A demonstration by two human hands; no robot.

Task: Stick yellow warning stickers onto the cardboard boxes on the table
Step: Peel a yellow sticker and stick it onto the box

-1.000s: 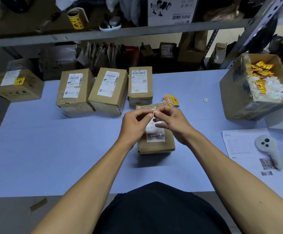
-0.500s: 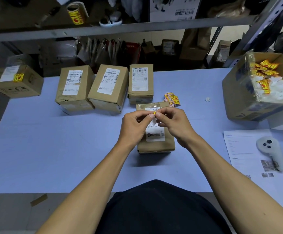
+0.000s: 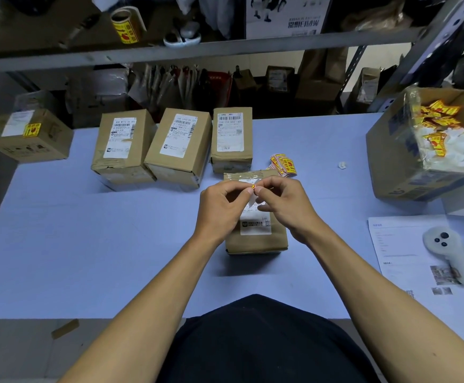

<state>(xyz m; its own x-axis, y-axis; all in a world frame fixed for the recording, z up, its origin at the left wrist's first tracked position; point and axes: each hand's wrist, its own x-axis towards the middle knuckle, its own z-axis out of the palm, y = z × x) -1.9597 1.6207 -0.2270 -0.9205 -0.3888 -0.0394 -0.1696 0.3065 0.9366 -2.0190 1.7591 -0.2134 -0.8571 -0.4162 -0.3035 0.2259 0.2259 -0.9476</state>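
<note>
Yellow and small, the warning sticker sits pinched between your left hand and right hand — white backing hanging below. Both hover over the nearest brown cardboard box on the pale blue table — three more labelled boxes lie beyond.

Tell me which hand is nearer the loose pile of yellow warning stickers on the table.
Right. The right hand sits just below the loose pile of yellow warning stickers, toward the person; the left hand lies farther to the pile's left, past the right hand's fingers.

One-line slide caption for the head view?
Both hands, left hand and right hand, peel a small yellow sticker above a brown cardboard box.
</note>
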